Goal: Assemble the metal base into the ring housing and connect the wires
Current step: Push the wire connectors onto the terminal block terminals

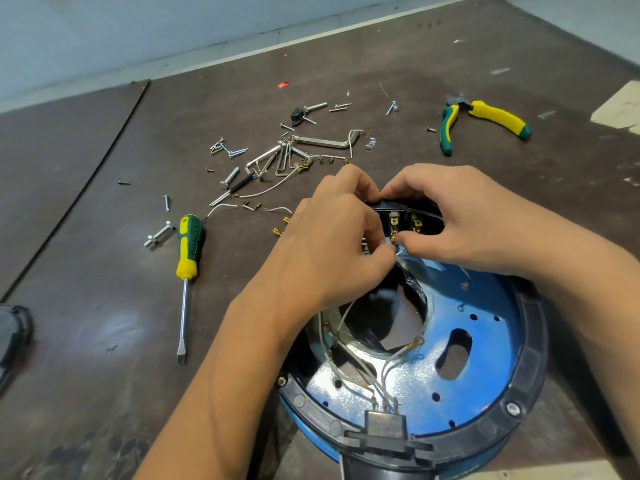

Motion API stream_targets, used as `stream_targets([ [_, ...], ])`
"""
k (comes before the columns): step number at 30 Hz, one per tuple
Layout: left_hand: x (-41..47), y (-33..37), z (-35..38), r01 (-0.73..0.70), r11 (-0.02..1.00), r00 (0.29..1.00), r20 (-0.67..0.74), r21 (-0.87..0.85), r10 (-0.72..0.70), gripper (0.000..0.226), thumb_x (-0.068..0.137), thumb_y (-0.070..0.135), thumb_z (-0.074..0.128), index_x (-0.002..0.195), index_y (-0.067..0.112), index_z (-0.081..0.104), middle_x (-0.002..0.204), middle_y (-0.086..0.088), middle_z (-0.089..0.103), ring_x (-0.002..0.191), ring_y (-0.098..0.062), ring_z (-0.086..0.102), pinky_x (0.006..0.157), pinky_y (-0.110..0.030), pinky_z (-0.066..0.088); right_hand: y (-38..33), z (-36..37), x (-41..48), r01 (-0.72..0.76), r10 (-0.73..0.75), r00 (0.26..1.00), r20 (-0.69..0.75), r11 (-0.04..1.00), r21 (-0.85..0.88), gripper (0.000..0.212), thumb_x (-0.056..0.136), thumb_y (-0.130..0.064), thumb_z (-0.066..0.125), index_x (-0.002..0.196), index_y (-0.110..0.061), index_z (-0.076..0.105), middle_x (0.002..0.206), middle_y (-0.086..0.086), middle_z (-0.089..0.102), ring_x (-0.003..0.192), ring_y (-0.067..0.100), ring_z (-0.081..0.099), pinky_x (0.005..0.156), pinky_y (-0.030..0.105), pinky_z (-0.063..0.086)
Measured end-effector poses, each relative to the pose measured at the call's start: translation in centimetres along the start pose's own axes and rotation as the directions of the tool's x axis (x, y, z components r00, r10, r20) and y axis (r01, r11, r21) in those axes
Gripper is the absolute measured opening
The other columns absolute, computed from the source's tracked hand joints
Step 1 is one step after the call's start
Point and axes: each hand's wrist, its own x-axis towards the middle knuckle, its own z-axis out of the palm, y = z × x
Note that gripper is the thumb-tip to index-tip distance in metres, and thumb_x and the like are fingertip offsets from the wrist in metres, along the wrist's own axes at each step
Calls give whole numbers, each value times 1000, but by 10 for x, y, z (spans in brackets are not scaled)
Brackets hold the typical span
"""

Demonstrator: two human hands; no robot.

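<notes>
Both forearms reach forward and converge. Left grip [332, 244]: back upward, fingers curled, thumb and forefinger pinched together. Right grip [460, 216]: arched, fingers curled downward, thumb tip just beside the left thumb tip.

Base [491, 360]: bright blue, glittery speckle near front. Ring [533, 327]: black. Wires [384, 379]: white-grey, brass-yellow tips. Screwdriver [187, 247]: green and yellow handle, silver shaft. Pliers [495, 115]: yellow grips, green ends, dark head. Screws [235, 153]: silver. Bracket [325, 142]: silver. Scrap [283, 84]: red. Table [86, 254]: dark brown, mottled, pale scuffs. Wall [104, 36]: pale blue-white.
</notes>
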Motion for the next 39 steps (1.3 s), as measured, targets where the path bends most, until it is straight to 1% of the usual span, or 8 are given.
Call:
stream_targets([
  [6,0,0,1,-7,1000,1000,4,13,6,18,81,33,70,68,21,74,113,4,46,109,-18,50,89,-46,46,0,1,0,2,-2,1000,4,1000,-3,50,75,-31,68,123,-22,61,113,-5,65,105,10,61,94,34,51],
  [10,0,-1,1,-16,1000,1000,-13,15,17,19,80,33,70,66,20,73,112,4,48,108,-18,51,88,-45,47,2,1,0,6,-6,1000,-2,1000,-7,49,76,-27,73,124,-21,61,114,-5,65,106,10,61,95,34,51],
  [15,0,-2,2,-21,999,999,-43,-27,20,20,77,33,69,63,20,71,111,5,49,105,-16,52,85,-44,48,2,2,0,5,-5,1000,-5,1000,2,51,75,-29,72,124,-21,61,113,-5,64,105,10,61,95,34,52],
  [19,1,-4,2,-21,999,999,-42,-29,20,18,78,33,70,65,21,72,113,6,48,105,-15,51,86,-45,48,4,2,1,10,-10,1000,-9,1000,-10,49,77,-26,75,124,-21,61,112,-4,65,104,11,61,94,34,51],
  [22,2,-4,2,-22,999,999,-36,-26,21,18,78,33,70,66,21,73,113,7,48,106,-15,51,87,-45,47,4,2,1,9,-9,1000,-14,1000,-14,49,76,-29,72,122,-21,61,111,-5,65,104,11,61,94,35,51],
  [32,3,-6,5,-18,999,1000,-24,-33,18,18,80,36,74,71,22,75,117,4,48,109,-14,52,89,-44,48,2,4,2,10,-11,1000,-27,999,-31,42,78,-26,71,119,-22,61,108,-6,64,100,10,61,89,32,52],
  [36,3,-8,6,-22,999,1000,2,-26,22,19,83,38,74,74,21,74,120,4,47,112,-15,51,90,-43,48,2,5,2,12,-14,1000,-21,997,-75,40,80,-26,72,118,-21,59,106,-4,62,98,13,60,85,31,52],
  [39,3,-8,6,-28,999,999,18,-17,28,19,84,38,73,76,21,73,122,3,46,114,-14,50,90,-43,48,0,5,2,9,-12,1000,-20,995,-104,41,79,-28,71,117,-20,59,105,-3,60,97,15,59,85,34,52],
])
